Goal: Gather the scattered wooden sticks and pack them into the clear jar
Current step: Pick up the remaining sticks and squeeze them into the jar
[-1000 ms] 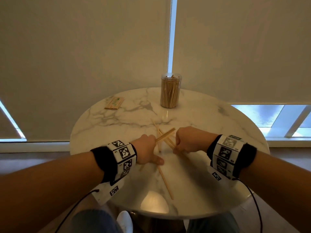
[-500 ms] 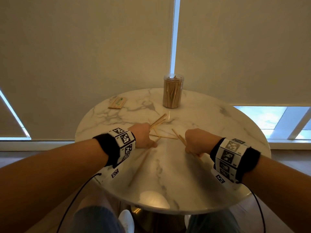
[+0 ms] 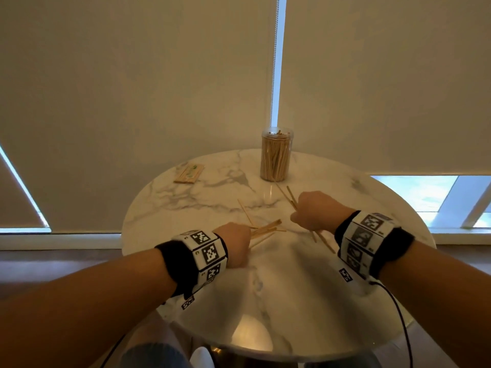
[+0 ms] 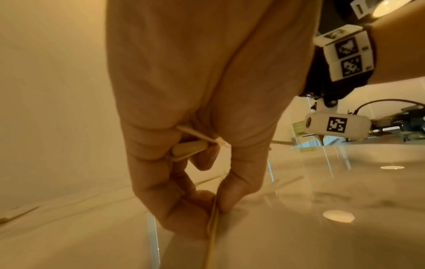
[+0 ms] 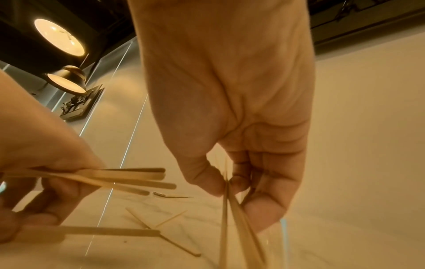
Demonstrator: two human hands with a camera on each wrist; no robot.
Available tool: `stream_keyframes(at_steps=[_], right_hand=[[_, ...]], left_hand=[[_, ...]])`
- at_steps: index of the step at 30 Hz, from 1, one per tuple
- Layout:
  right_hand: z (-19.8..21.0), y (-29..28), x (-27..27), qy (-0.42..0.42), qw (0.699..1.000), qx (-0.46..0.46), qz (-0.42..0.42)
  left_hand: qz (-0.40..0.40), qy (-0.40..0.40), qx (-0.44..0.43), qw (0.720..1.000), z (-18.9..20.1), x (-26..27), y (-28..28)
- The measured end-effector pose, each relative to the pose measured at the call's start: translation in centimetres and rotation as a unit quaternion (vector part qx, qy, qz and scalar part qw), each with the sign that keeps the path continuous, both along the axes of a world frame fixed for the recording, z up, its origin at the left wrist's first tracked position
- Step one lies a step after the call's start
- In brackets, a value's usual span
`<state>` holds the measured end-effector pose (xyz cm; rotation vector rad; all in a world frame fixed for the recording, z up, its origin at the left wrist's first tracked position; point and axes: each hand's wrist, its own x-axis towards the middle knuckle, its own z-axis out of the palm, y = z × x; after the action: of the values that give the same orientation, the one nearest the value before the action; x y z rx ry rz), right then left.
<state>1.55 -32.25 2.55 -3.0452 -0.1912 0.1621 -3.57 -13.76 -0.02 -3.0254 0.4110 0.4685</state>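
A clear jar [image 3: 275, 154] packed with wooden sticks stands at the far side of the round marble table [image 3: 279, 288]. My left hand [image 3: 235, 243] grips a bundle of sticks [image 3: 265, 229] near the table's middle; in the left wrist view its thumb and forefinger pinch one more stick [image 4: 212, 223] lying on the marble. My right hand [image 3: 313, 212] holds several sticks [image 3: 288, 196] that point toward the jar, and the right wrist view shows thumb and fingers closed round them [image 5: 230, 214]. A few loose sticks [image 3: 245, 212] lie between the hands.
A flat paper packet of sticks [image 3: 189, 173] lies at the table's far left. Window blinds hang close behind the table. A cable runs from my right wristband [image 3: 368, 244] off the near edge. My knees show below the table's front rim.
My right hand has lifted and swung its sticks toward the jar. My left hand has pulled back toward me with its bundle and pinches another stick on the marble.
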Motion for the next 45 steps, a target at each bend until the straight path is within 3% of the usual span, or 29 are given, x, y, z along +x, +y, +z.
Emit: stream_keyframes(at_steps=[4,7,10,15,27,33,36,40,45], right_hand=[[0.0,2.9,1.9,0.007,0.999,0.013,0.045],[-0.3,5.2,3.2,0.022,0.997,0.01,0.078],[-0.9,7.2,3.9,0.046,0.993,-0.01,0.111],[-2.6,8.9,3.6,0.053,0.986,-0.055,0.149],[-3.7,7.0,1.7,-0.012,0.984,-0.034,0.173],[-3.1,6.2,0.9,-0.033,0.979,-0.073,0.186],[-2.8,5.7,0.8,-0.017,0.985,-0.08,0.154],[-2.6,4.3,0.4,0.009,0.992,-0.069,0.109],[-1.3,2.5,0.3,0.004,0.997,0.064,0.033]], left_hand=[[0.027,0.018,-0.022,0.999,0.6,0.5,1.5],[0.101,0.051,-0.105,0.988,1.6,1.5,4.2],[0.187,0.076,-0.252,0.946,1.9,2.8,6.9],[0.252,0.056,-0.403,0.878,0.9,4.8,8.5],[0.316,0.006,-0.569,0.759,1.4,5.9,3.7],[0.337,-0.007,-0.63,0.699,1.4,5.4,3.2],[0.341,0.009,-0.632,0.696,1.2,4.9,3.2],[0.339,0.011,-0.612,0.715,0.4,4.6,3.4],[0.327,0.014,-0.597,0.732,-0.5,4.7,2.9]])
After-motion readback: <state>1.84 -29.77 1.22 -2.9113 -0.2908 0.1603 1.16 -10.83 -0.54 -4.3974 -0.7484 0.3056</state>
